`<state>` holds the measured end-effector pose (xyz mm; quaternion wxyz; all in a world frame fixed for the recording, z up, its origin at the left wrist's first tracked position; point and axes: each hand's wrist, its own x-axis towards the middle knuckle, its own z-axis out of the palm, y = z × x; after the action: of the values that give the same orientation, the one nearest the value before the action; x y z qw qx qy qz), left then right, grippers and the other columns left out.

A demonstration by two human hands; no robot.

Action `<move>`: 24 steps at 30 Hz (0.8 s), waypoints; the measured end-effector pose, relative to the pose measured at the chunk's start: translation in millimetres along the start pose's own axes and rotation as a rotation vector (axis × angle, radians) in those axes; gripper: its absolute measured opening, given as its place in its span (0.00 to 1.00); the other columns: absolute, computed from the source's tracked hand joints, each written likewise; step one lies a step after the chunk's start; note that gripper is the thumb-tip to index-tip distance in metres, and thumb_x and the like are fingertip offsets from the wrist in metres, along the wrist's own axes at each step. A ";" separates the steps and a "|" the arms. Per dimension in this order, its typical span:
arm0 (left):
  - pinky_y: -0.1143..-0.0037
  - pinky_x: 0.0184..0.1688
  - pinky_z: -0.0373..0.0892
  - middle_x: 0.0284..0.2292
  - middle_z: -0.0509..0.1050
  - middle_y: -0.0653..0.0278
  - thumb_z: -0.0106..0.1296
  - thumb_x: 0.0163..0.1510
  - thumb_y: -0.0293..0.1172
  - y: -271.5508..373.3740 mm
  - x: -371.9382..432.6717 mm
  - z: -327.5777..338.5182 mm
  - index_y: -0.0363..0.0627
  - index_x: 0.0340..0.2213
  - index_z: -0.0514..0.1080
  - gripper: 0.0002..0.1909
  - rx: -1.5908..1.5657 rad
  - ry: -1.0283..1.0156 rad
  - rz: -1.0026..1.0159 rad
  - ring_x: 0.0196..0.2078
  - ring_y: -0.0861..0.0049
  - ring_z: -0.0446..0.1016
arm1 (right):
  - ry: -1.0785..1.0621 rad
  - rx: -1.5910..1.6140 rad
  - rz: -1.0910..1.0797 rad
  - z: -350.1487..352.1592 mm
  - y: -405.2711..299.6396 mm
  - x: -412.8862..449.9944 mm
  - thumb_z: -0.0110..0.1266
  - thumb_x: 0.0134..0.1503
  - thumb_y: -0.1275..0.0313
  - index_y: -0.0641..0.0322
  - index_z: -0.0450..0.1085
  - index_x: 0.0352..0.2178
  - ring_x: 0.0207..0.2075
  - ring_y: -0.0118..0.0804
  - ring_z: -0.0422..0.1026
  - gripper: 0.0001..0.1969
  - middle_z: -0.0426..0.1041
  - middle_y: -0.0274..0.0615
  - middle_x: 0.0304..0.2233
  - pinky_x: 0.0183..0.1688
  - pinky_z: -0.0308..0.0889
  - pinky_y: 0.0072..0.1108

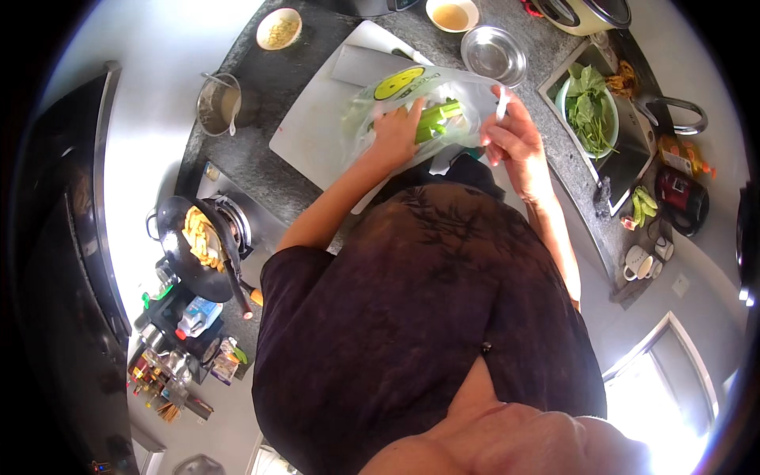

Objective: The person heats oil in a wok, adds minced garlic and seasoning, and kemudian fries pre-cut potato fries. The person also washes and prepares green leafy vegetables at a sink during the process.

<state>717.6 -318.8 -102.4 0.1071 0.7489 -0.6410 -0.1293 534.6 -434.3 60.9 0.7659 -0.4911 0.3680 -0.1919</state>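
Over the white cutting board lies a translucent plastic bag with a yellow print, its mouth spread. Cut green vegetable stalks show inside it. My left hand reaches into the bag with its fingers around the stalks; some fingertips are hidden. At the bag's right edge, my right hand pinches the plastic between thumb and fingers. A cleaver lies flat on the board's far part, partly covered by the bag.
Beyond the board are a metal bowl and a bowl of liquid. At right, a bowl of leafy greens stands by the sink. A wok with yellowish food is on the left, below a metal pot with a spoon.
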 end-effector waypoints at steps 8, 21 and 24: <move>0.72 0.45 0.64 0.34 0.74 0.60 0.50 0.47 0.36 -23.0 -5.5 -104.2 0.39 0.46 0.64 0.25 -1.105 -0.486 -0.114 0.39 0.73 0.71 | 0.073 0.033 0.015 12.4 -0.2 -2.3 0.42 0.54 0.80 0.56 0.53 0.57 0.18 0.20 0.55 0.28 0.63 0.34 0.22 0.22 0.55 0.12; 0.73 0.41 0.66 0.35 0.72 0.56 0.52 0.46 0.37 -36.0 -25.9 -141.7 0.36 0.45 0.65 0.26 -0.712 -0.068 -0.025 0.38 0.69 0.72 | 0.069 0.197 -0.077 -7.2 1.9 6.7 0.43 0.53 0.75 0.63 0.60 0.52 0.28 0.25 0.64 0.23 0.68 0.35 0.25 0.38 0.59 0.17; 0.75 0.37 0.66 0.31 0.71 0.60 0.50 0.47 0.36 -57.5 -27.4 -203.1 0.36 0.44 0.65 0.23 -1.125 -0.236 -0.113 0.33 0.75 0.70 | 0.093 0.206 -0.103 -11.8 4.2 5.8 0.43 0.54 0.76 0.63 0.64 0.49 0.32 0.30 0.67 0.20 0.70 0.37 0.27 0.48 0.57 0.22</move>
<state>834.4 -283.9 72.1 0.4094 0.5904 -0.4401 -0.5386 529.3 -443.3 52.0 0.7837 -0.4185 0.3555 -0.2904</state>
